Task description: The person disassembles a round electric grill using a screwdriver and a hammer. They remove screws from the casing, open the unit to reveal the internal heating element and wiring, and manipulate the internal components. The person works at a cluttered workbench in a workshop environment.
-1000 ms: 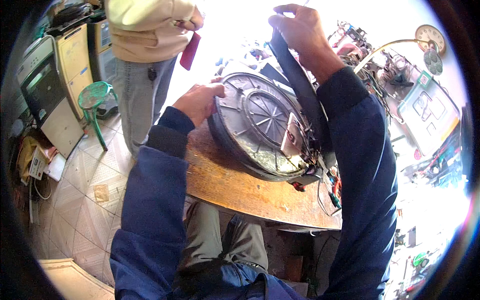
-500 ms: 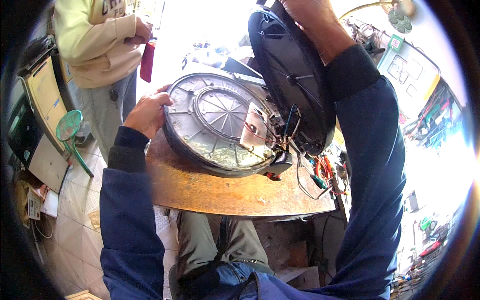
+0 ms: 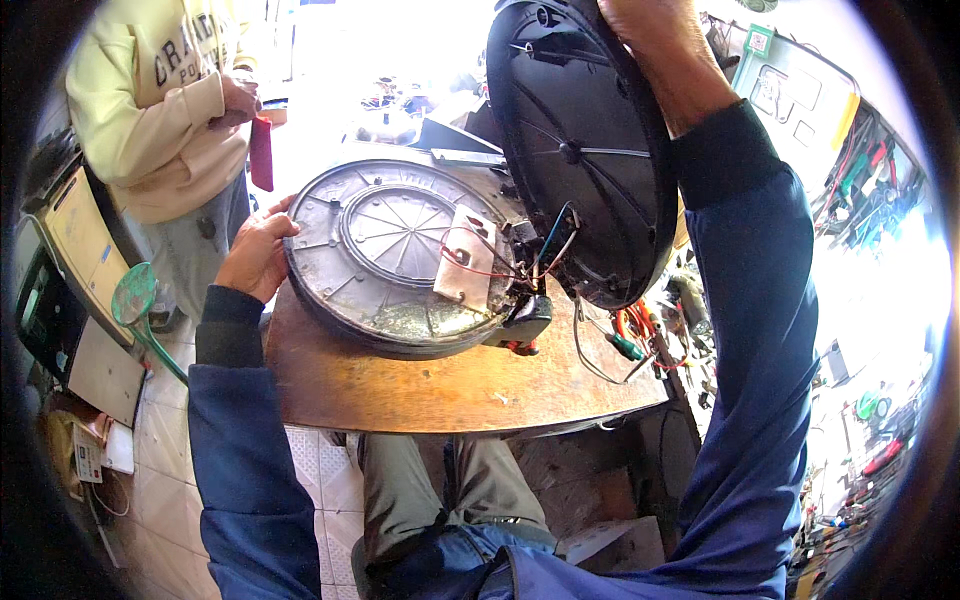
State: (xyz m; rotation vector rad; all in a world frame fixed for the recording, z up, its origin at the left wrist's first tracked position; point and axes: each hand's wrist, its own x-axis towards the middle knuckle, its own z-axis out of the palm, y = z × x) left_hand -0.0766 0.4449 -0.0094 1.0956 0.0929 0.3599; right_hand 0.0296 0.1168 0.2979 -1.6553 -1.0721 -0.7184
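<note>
A round two-part electric appliance, resembling an electric griddle, lies spread apart on the wooden table. Its lower half (image 3: 400,225) is a grey ribbed metal disc with a dark rim. My left hand (image 3: 258,248) is closed on that rim at the left edge. The dark, hollow upper half (image 3: 585,200) stands nearly upright to the right. My right hand (image 3: 665,45) grips its top edge, though the fingertips are partly cut off by the frame. Thin wires (image 3: 545,255) join both halves at the hinge. A pale flat plate (image 3: 466,262) lies on the lower disc.
The wooden table (image 3: 440,395) has a curved front edge close to my legs. Red and green-handled tools (image 3: 630,335) lie at its right, beside a dark cable. A person (image 3: 160,110) stands at the far left holding something red. A green stool-like item (image 3: 135,295) stands on the tiled floor.
Both halves appear shifted left and slightly down as the view moves. The upper half is turned a little more, showing its inside more squarely. Both hands keep their hold.
</note>
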